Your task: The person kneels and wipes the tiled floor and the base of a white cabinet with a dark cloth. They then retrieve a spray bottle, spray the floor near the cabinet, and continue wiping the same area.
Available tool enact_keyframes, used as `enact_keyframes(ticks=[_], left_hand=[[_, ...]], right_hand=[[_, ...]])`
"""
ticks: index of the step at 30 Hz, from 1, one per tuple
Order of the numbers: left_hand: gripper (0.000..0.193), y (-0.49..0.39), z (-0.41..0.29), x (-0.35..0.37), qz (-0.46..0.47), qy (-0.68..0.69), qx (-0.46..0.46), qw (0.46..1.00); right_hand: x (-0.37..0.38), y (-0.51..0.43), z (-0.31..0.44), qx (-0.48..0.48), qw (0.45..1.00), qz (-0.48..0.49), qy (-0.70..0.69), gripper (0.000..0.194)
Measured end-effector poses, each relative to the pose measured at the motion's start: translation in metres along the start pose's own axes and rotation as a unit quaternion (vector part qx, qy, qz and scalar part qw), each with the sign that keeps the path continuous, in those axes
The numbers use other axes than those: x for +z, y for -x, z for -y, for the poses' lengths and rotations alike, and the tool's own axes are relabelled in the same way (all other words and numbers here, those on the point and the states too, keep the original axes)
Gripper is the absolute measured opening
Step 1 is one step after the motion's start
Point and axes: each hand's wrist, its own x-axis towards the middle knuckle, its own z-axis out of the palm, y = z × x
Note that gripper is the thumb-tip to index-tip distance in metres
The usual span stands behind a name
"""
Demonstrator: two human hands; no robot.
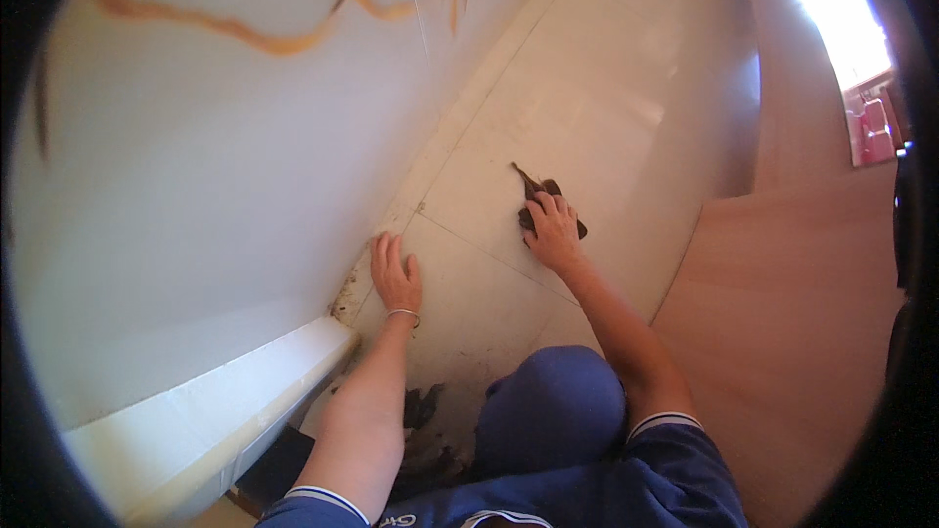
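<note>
My right hand (pixel 555 231) presses a crumpled dark brown cloth (pixel 579 229) onto the pale tiled floor (pixel 579 110). The cloth's narrow twisted end sticks out beyond my fingers, and my palm hides much of the rest. Nearer the wall, my left hand (pixel 395 275) lies on the floor with its thumb apart and nothing in it. A thin bracelet (pixel 403 312) circles that wrist. Brown grime (pixel 346 297) marks the floor's corner beside my left hand.
A white wall (pixel 220 161) with orange-brown painted strokes runs along the left. At lower left a white ledge (pixel 220 374) juts out. Pinkish wood panels (pixel 785 293) stand on the right, near a bright opening (pixel 843 15). My bent knee (pixel 554 403) is close below; dark smears (pixel 423 405) lie beside it.
</note>
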Motion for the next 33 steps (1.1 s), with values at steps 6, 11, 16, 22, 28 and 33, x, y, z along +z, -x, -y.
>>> enact_keyframes(ticks=[6,11,16,22,28,33], left_hand=[[0.043,0.002,-0.008,0.017,-0.03,-0.069,-0.016,0.997],[0.044,0.0,-0.011,0.016,-0.02,-0.078,-0.025,0.996],[0.045,-0.006,-0.015,0.014,-0.037,-0.078,-0.017,0.996],[0.047,-0.003,-0.011,0.015,-0.007,-0.092,-0.032,0.995],[0.046,-0.002,-0.012,0.017,0.004,-0.09,-0.04,0.995],[0.047,-0.005,-0.013,0.016,-0.002,-0.097,-0.03,0.995]], right_hand=[[0.029,-0.09,-0.048,-0.013,1.0,-0.028,0.005,0.037],[0.045,-0.168,-0.059,0.036,0.995,-0.096,-0.003,0.029],[0.042,-0.082,-0.001,-0.115,0.983,-0.109,-0.097,0.024],[0.047,-0.132,-0.048,-0.063,0.993,-0.054,-0.081,0.023],[0.054,-0.169,-0.065,-0.022,0.984,-0.16,-0.076,0.026],[0.046,-0.065,-0.007,-0.106,0.978,-0.067,-0.167,0.03]])
